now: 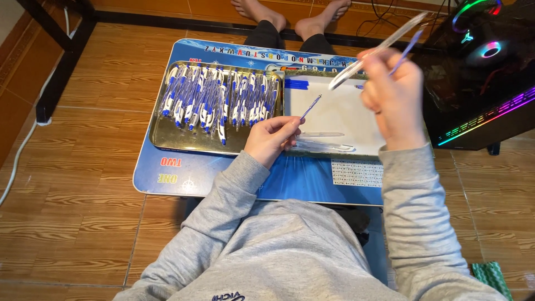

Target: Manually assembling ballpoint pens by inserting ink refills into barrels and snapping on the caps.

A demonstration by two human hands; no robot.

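Observation:
My left hand [271,139] pinches a thin blue ink refill [311,107] that points up and right over the white tray [340,117]. Raised above that tray's far right corner, my right hand [393,97] grips a clear pen barrel [379,50] and a second blue refill [407,51] together. On the left, a gold metal tray [167,136] is packed with several assembled blue-and-white pens [217,97]. Clear pen parts [326,146] lie at the near edge of the white tray, just right of my left hand.
Both trays sit on a low blue table [184,175] over a wood-pattern floor. A black computer case [485,72] with coloured lights stands at the right. Another person's bare feet [290,17] rest beyond the table. A white cable [22,145] runs along the left.

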